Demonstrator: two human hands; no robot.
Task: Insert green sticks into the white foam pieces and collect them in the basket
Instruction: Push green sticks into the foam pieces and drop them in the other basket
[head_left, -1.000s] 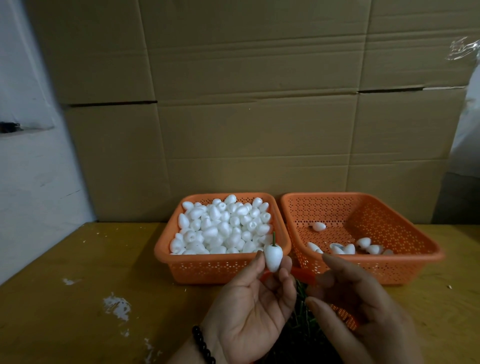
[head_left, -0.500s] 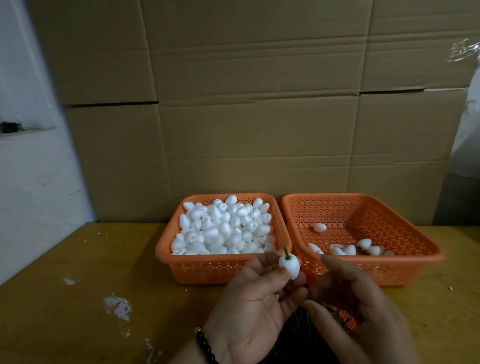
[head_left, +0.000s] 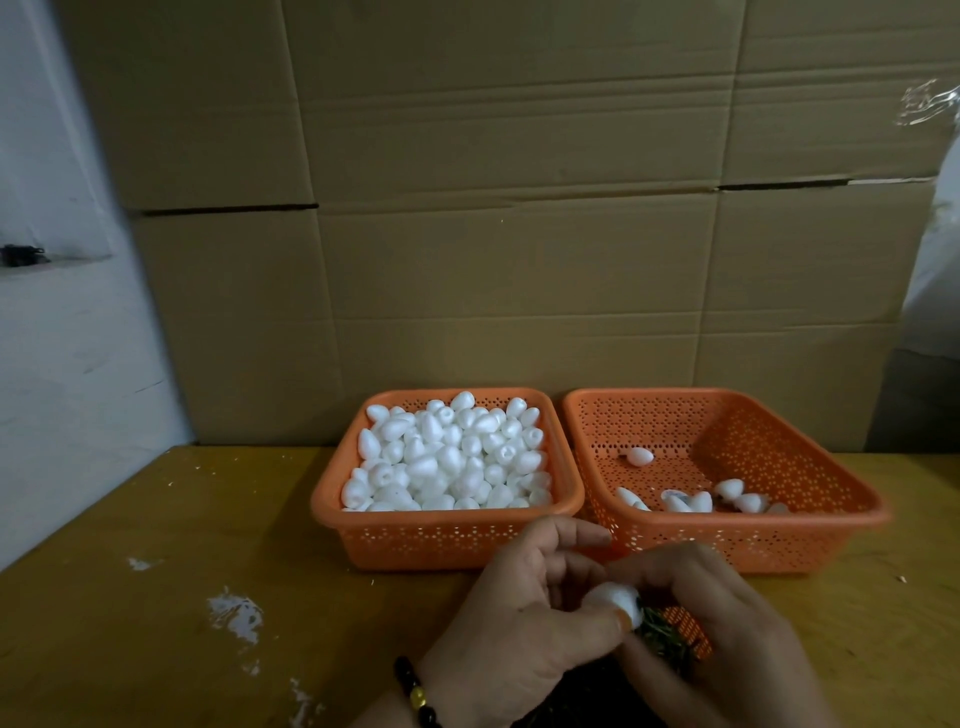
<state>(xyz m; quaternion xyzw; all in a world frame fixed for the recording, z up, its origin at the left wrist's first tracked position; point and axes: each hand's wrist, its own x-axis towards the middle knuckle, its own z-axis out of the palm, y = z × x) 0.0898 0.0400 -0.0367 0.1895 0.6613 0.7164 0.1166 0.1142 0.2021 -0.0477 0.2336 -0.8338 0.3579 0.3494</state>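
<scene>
Worktop carries two orange baskets: left basket heaped with plain foam pieces, right basket holding a few finished ones. Near edge: left hand pinches one foam piece over green sticks; right hand curls against it, grasp unclear. Advise steadying the foam and pushing the stick straight, centred.

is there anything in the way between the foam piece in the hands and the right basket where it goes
Nothing visible blocks it. The foam piece, held by the left hand with the right hand beside it, sits just before the right basket, which is open-topped.
</scene>
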